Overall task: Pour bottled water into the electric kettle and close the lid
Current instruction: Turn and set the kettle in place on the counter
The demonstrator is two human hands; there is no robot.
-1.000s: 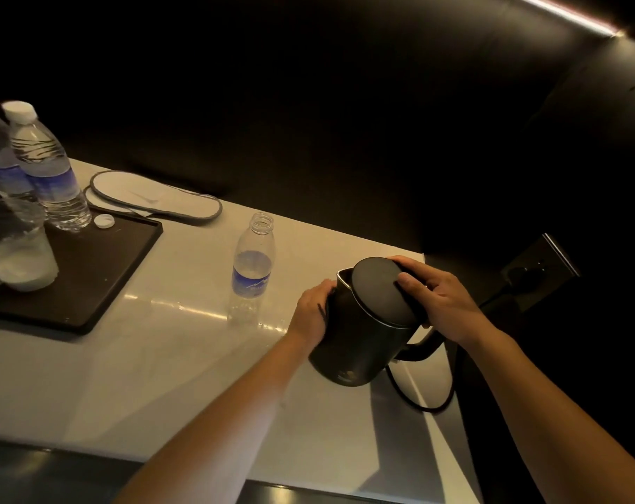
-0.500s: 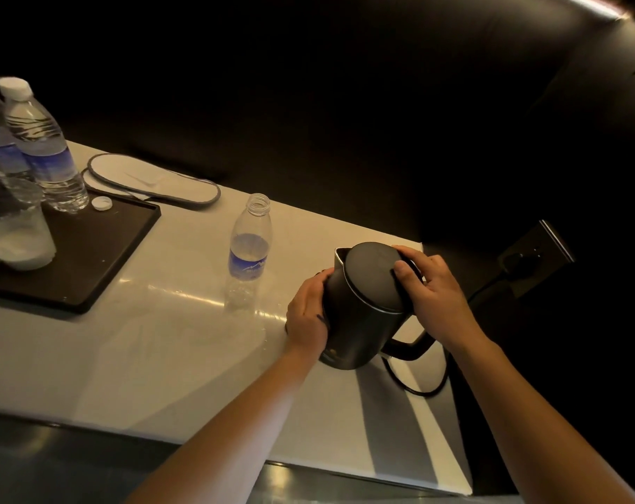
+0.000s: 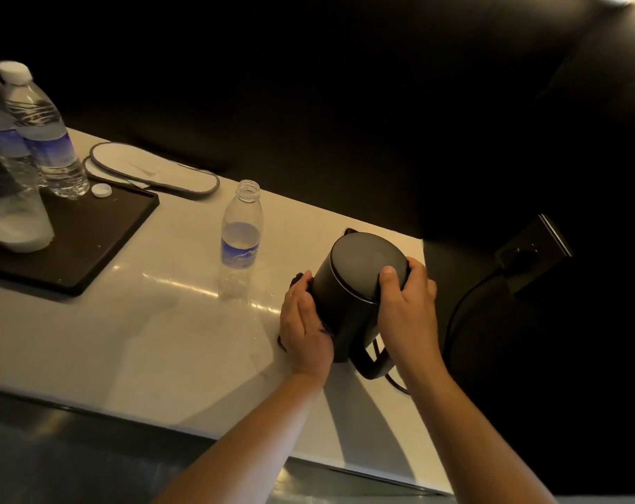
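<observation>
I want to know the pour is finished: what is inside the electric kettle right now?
Cannot be seen. The kettle has its lid down, with the right hand and left hand on it. The open bottle beside it looks mostly empty.

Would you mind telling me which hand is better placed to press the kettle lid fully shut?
The right hand: its thumb already rests on the lid, while the left hand braces the side of the kettle.

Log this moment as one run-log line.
kettle: lid down | left hand: on side | right hand: on lid | open bottle: upright, uncapped
</observation>
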